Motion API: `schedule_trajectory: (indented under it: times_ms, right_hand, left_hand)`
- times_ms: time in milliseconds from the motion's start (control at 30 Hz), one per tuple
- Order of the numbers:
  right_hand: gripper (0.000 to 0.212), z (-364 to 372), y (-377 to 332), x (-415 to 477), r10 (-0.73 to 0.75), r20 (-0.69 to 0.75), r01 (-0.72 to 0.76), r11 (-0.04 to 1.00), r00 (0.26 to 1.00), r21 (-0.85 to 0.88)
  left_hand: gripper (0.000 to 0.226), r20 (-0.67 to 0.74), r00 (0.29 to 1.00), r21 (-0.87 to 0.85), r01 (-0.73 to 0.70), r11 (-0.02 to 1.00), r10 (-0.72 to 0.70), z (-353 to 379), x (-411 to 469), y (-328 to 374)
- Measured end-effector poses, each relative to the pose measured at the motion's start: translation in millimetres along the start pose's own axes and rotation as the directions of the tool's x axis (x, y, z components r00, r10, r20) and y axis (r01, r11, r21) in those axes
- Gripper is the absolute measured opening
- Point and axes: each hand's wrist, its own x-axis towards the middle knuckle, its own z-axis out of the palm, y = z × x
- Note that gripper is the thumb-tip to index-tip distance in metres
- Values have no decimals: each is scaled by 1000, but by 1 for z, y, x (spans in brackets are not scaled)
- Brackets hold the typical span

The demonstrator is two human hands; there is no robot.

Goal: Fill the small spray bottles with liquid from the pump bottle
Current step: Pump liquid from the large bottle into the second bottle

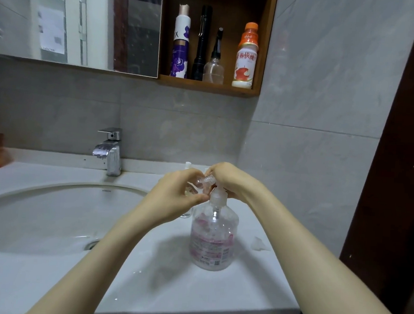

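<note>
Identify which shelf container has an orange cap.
The drink bottle at the shelf's right end; the clear spray bottle beside it has a black nozzle.

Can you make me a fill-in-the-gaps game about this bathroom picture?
1. The pump bottle stands on the counter to the ____ of the sink.
2. The left hand and the right hand meet at the ____ of the pump bottle.
3. The shelf holds ____ things.
4. The drink bottle on the shelf has an ____ cap.
Missing words: right, top, four, orange.
</note>
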Motion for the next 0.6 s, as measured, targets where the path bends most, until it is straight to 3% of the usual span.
schedule_trajectory:
  times_ms: [200,400,600]
  right_hand:
    - [20,-4,-2,-8,-8,21,9,998,1000,-68]
    - [29,0,8,-1,-46,0,45,983,999,180]
    - [26,2,10,3,-72,13,63,938,997,342]
  left_hand:
    - [18,37,999,13,5,1000,-5,-2,1,0]
    - [25,50,999,150,3,989,-11,-1,1,3]
    - [41,-75,997,348,33,937,-7,5,3,7]
